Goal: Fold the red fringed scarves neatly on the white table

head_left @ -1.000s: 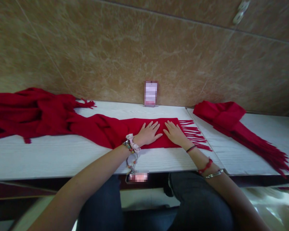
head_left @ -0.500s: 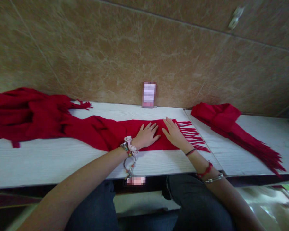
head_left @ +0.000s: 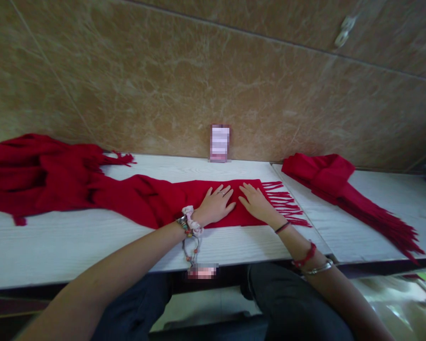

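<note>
A red fringed scarf runs lengthwise along the white tabletop. Its right end lies flat with the fringe pointing right, while the stretch to the left is rumpled. Flat on the smooth part rests my left hand, fingers spread. Just to its right, close to the fringe, my right hand also lies on the cloth with fingers stretched out. Neither hand grips anything. Bracelets and a pink scrunchie circle my left wrist, and more bands are on my right arm.
A bunched pile of red fabric covers the left of the white table. Across a seam on the right lies another red scarf, folded, with fringe. A blurred phone-like object leans on the marbled wall.
My right hand has drawn slightly toward me on the scarf, its fingers a little more bent. My left hand stays nearly in place. The whole view has shifted slightly.
</note>
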`<state>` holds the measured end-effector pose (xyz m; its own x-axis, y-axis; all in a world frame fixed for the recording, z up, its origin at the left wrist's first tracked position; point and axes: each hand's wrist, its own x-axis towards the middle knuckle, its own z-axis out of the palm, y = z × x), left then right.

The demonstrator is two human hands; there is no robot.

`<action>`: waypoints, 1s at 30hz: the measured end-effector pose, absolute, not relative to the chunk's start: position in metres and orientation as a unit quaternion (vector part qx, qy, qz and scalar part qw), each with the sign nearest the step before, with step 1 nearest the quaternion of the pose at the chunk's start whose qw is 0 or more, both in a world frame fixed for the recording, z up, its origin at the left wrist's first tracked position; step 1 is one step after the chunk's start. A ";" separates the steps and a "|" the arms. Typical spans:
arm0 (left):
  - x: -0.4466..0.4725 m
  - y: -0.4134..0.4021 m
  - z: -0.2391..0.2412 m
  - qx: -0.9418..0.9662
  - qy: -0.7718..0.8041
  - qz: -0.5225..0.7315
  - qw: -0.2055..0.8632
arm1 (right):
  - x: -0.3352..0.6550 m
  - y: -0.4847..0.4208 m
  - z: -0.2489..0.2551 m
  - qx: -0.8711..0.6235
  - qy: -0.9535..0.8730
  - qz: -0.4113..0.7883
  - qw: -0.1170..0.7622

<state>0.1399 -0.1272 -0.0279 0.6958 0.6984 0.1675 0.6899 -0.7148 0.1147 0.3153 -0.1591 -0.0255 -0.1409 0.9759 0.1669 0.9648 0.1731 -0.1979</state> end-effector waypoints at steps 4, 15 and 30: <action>0.139 -0.129 -0.027 0.919 0.380 0.099 0.023 | 0.333 -0.161 -0.032 -0.629 -0.773 0.016 0.083; 0.139 -0.128 -0.027 0.918 0.382 0.104 0.009 | 0.331 -0.135 0.006 -0.607 -0.790 -0.076 0.035; 0.139 -0.131 -0.023 0.916 0.394 0.079 0.017 | 0.366 -0.116 -0.016 -0.680 -0.732 0.006 0.040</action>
<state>0.1389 -0.1309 -0.0229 0.6771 0.7242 0.1306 0.7189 -0.6889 0.0924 0.3657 -0.1161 -0.0157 -0.0719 0.9962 0.0499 0.9952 0.0750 -0.0632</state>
